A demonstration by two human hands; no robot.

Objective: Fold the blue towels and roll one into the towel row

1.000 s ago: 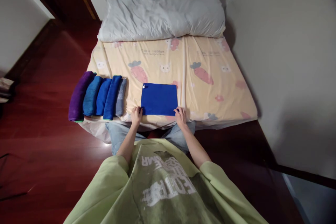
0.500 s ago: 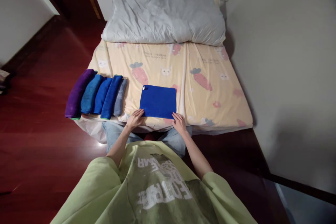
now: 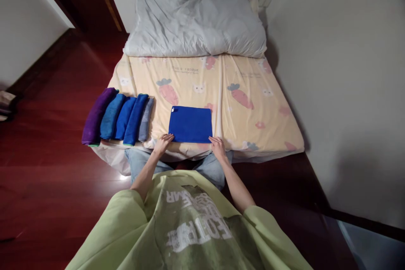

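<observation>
A blue cloth lies flat as a rectangle near the front edge of the bed, with a small white tag at its far left corner. At its near left corner, my left hand has its fingertips pinched on the cloth's edge. My right hand grips the near right corner in the same way. To the left, several rolled or folded towels lie side by side: a purple one, a teal one, a blue one, another blue one and a grey-blue one.
The bed has a yellow carrot-print sheet. A bunched grey-white quilt covers its far end. A wall runs along the right side, and dark red floor lies to the left.
The head view has shifted slightly. The blue cloth's near edge looks straighter, and my right hand is a little farther right at its corner.
</observation>
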